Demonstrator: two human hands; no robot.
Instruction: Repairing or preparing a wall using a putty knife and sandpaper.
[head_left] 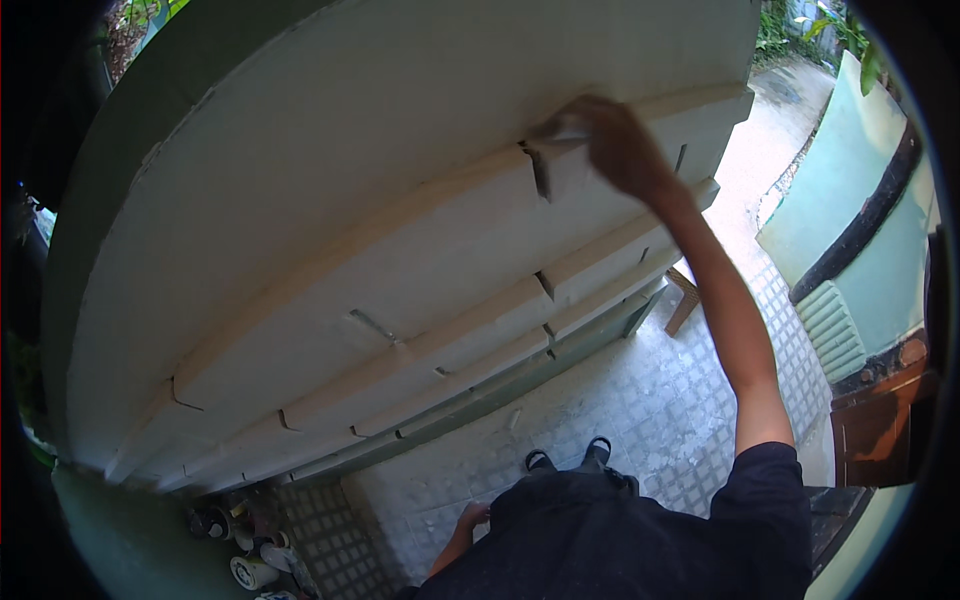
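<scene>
Scrap (572, 129), pale and blurred, tucked under the right hand (612, 140) at one o'clock from the middle of view, against the upper ledge (420, 187) of a white wall (300, 130). Fingers bent and bunched, apparently pinching it; exact grip lost in the blur.

Handling, as judged: scrap light, thin, likely bendy, so best held flat between thumb and fingertips, near its middle. Material can't be told. Wall looks heavy, stiff, fixed; nothing to lift, only edges to press against. Ledge lips could chip, most of all beside the dark slot (541, 172) just left of the hand. Dusty-looking faces may feel slick.

Left hand (477, 514) low at six o'clock, beside the dark shirt (640, 545); finger spread hidden, can't tell whether it holds anything.

Farther out: sandals (540, 461) between five and six on patterned floor (640, 380); tubs (252, 572) at seven; green panel (830, 180) toward two.
</scene>
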